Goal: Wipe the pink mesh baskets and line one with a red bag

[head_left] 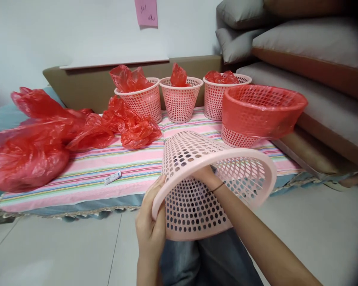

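A pink perforated plastic basket (pixel 193 210) is tilted on its side above my lap, its wide mouth facing me. My left hand (pixel 150 224) is closed on the rim at the left, fingers outside and thumb inside. My right hand (pixel 205 175) reaches through the mouth into the basket; its fingers are hidden behind the rim, so I cannot see whether they hold anything. Behind it stands another pink basket with a red plastic bag (pixel 256 119) stretched over its rim and upper wall.
At the back stand three pink baskets (pixel 180 101) with red bags inside. Crumpled red plastic bags (pixel 38 147) lie on the left of the striped cloth (pixel 137 171), near a small white packet (pixel 112 177). Cushions (pixel 313 51) are stacked at the right.
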Demonstrator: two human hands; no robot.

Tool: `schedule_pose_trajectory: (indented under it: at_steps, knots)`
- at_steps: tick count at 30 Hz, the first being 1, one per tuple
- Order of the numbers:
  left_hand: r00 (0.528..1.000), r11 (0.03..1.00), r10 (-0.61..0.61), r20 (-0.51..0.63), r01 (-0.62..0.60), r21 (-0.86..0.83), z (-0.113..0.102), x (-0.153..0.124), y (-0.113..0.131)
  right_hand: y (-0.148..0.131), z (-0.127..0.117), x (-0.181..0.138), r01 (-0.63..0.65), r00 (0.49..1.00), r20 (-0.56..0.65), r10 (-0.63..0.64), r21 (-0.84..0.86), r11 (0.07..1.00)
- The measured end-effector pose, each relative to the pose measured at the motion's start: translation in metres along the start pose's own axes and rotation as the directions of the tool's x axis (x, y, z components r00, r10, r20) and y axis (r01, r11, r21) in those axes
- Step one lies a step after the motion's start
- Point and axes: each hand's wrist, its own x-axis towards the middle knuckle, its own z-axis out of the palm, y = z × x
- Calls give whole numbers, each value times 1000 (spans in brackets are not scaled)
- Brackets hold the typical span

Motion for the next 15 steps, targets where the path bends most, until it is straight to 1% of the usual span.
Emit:
schedule_pose_trajectory:
  at_steps: [2, 4, 6, 8, 10, 11, 13, 15]
  knots:
    - [1000, 1000, 7, 22, -7, -7, -2, 0, 2, -1, 17, 9, 20, 998, 57, -18, -46, 999]
    - [1000, 1000, -26, 16, 26, -14, -2, 1, 4, -3, 29, 8, 34, 995, 95, -30, -49, 998]
    - [997, 997, -74, 13, 74, -24, 0, 2, 5, -3, 36, 4, 32, 992, 126, -25, -57, 998]
    - [994, 994, -103, 22, 104, -45, 3, 3, 4, -3, 38, 3, 1, 990, 141, 8, -65, 998]
    - [991, 988, -132, 30, 134, -74, 7, 3, 2, -4, 40, 7, -67, 988, 132, 76, -72, 995]
    - [988, 985, -150, 17, 151, -87, 10, 4, -1, -4, 41, 9, -108, 986, 122, 116, -74, 991]
    - [979, 976, -194, -58, 187, -112, 16, 3, -9, -6, 44, 16, -179, 977, 105, 187, -76, 981]
    - [951, 969, -230, -207, 203, -141, 23, 0, -22, -9, 47, 21, -226, 967, 99, 233, -73, 971]
